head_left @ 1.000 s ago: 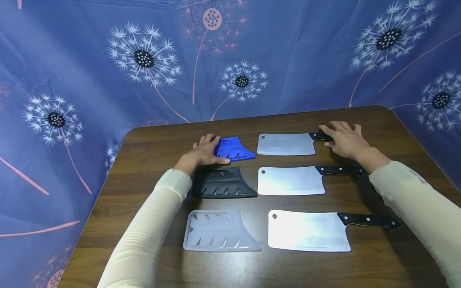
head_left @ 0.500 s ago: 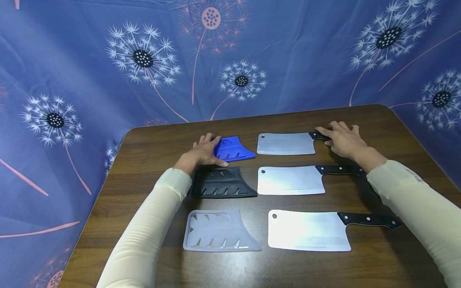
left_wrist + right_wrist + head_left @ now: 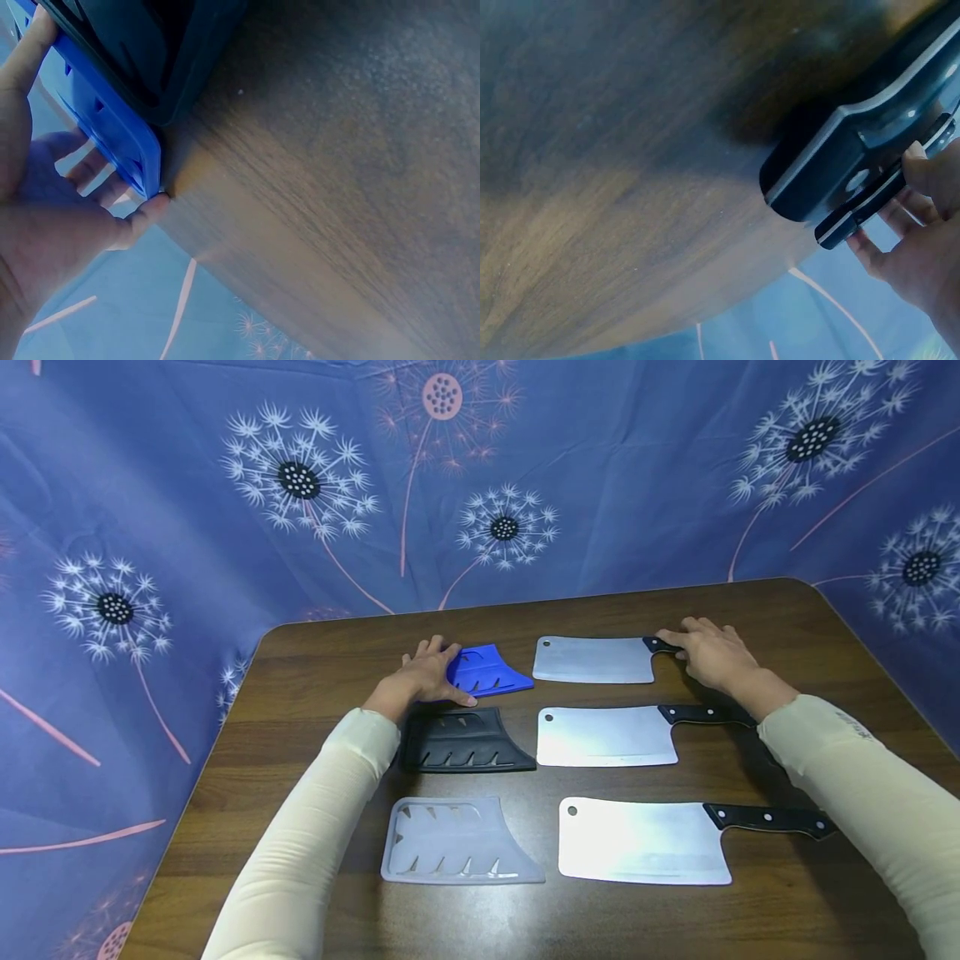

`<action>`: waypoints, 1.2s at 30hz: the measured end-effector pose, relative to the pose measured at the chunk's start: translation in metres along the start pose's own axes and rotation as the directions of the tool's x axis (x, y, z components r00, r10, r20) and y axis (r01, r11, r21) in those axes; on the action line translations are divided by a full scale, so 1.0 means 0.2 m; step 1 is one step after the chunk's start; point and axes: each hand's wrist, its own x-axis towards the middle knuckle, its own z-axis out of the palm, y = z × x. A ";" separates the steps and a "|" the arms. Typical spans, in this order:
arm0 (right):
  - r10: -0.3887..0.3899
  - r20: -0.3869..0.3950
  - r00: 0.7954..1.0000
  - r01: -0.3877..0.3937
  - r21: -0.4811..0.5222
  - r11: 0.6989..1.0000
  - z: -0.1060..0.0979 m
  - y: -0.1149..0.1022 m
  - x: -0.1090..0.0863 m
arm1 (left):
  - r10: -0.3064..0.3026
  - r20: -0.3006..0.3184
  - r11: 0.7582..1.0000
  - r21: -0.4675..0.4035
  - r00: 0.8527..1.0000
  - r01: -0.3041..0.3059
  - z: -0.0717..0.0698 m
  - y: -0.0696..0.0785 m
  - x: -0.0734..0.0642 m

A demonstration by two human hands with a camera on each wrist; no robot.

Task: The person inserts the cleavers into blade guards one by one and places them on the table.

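Note:
Three cleavers and three blade guards lie in paired rows on a brown wooden table (image 3: 315, 664). In the farthest row, my left hand (image 3: 423, 678) holds the blue blade guard (image 3: 491, 670) at its left end, covering that end in the head view. The left wrist view has the thumb on one edge of the blue guard (image 3: 112, 127) and fingers along the other. My right hand (image 3: 718, 658) grips the farthest cleaver (image 3: 595, 660) by its black handle, mostly hidden in the head view. In the right wrist view, thumb and fingers lie on opposite sides of that handle (image 3: 870, 199).
Nearer me, a black blade guard (image 3: 468, 743) almost touches the middle cleaver (image 3: 607, 737). A translucent guard (image 3: 457, 843) lies left of the nearest cleaver (image 3: 641, 842). Behind the table hangs a blue dandelion-print cloth (image 3: 600, 485). My right forearm passes above the nearer handles.
My right hand has drawn its fingers in around the farthest cleaver's handle and shifted slightly left. That cleaver has moved a touch left. My left hand has hardly moved.

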 end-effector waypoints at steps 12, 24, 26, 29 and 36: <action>0.020 -0.140 0.990 -0.014 0.042 0.999 0.03 -0.01 -0.04 | 0.025 -0.080 1.000 -0.010 0.997 -0.026 0.02 -0.02 0.00; 0.016 -0.428 0.904 0.002 0.040 0.999 -0.06 -0.03 -0.14 | 0.098 -0.357 0.995 0.041 0.929 -0.089 0.02 -0.03 -0.04; 0.018 -0.489 0.872 0.008 0.051 0.999 -0.08 -0.03 -0.16 | 0.115 -0.418 0.993 0.059 0.901 -0.099 0.01 -0.03 -0.05; 0.012 -0.584 0.811 0.040 0.075 0.996 -0.11 -0.03 -0.20 | 0.139 -0.489 0.990 0.099 0.861 -0.104 0.01 -0.02 -0.07; -0.035 -0.719 0.694 0.125 0.073 0.989 -0.18 -0.03 -0.28 | 0.181 -0.573 0.983 0.135 0.799 -0.125 -0.01 -0.02 -0.14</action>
